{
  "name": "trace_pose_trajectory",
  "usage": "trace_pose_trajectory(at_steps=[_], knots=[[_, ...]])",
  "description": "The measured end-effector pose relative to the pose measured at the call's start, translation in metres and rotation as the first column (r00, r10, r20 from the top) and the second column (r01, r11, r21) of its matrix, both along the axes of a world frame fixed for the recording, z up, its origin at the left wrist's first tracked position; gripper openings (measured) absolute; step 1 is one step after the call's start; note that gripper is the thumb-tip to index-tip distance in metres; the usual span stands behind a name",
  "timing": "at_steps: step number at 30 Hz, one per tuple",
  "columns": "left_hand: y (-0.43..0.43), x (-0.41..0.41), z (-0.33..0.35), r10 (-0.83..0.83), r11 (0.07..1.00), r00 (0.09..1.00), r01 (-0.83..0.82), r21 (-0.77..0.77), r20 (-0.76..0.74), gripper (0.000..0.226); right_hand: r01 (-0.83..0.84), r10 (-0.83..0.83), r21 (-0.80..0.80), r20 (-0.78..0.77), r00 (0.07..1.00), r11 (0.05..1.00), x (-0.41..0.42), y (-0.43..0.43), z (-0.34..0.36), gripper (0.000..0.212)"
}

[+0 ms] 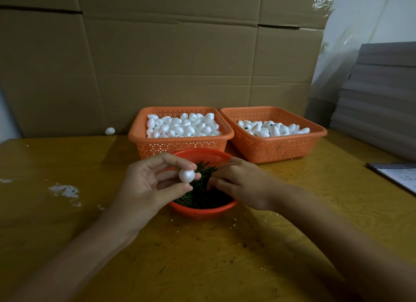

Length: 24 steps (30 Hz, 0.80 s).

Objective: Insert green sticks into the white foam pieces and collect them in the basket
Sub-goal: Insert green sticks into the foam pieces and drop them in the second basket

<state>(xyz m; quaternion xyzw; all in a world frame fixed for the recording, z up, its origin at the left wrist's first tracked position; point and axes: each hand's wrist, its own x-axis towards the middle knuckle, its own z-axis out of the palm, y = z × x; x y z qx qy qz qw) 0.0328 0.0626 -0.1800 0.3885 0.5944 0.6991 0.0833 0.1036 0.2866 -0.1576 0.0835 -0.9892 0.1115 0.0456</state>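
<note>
1. Cardboard [171,60]: flattened brown corrugated sheets stand as the far wall, creased and seamed.
2. Table [202,256]: 1 glossy yellow-brown top with wood grain. It is scuffed white at the left and speckled with white crumbs and dark flecks near the bowl.
3. Boards [380,103]: 1 stack of flat grey sheets at the far right, with clear film [360,31] leaning behind it.
4. Baskets: 2, of orange plastic, rectangular with perforated walls, side by side at the far edge. The left basket [180,145] is heaped with plain white foam eggs [182,126], too many to count. The right basket [279,148] holds a lower layer [272,128], with green showing on a few pieces.
5. Bowl [202,210]: 1, round, of red-orange plastic mesh, just near of the left basket. It is filled with a tangle of thin dark green sticks [202,198].
6. Hands: 2, bare. The left hand [144,186] pinches 1 foam piece [186,175] between thumb and fingertips, above the bowl's left rim. The right hand [240,182] reaches curled fingers down into the sticks; I cannot tell whether it has one in its grip.
7. Sheet [400,175]: 1 printed page at the right edge, partly cut off.
8. The foam piece is egg-shaped, matte white and finely grained.
9. Stray egg [110,131]: 1, at the far left against the cardboard.
</note>
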Motion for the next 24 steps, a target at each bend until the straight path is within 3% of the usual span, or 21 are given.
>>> trace_pose_trajectory(at_steps=[8, 15, 24], knots=[[-0.0011, 0.0017, 0.0001, 0.031, 0.998, 0.998, -0.033, -0.055, -0.049, 0.027, -0.003, 0.003, 0.007, -0.041, 0.999, 1.0, -0.0016, 0.0006, -0.0041, 0.036], [-0.0011, 0.001, -0.0009, 0.032, 0.987, 0.99, -0.053, -0.15, -0.137, 0.031, 0.007, 0.002, 0.113, -0.079, 0.997, 0.994, 0.0004, -0.0007, -0.0051, 0.038], [0.0027, 0.0018, -0.0011, 0.021, 0.997, 0.999, -0.024, -0.075, -0.035, 0.01, 0.045, -0.029, 0.085, -0.184, 0.982, 0.995, 0.0024, -0.0055, -0.0016, 0.016]])
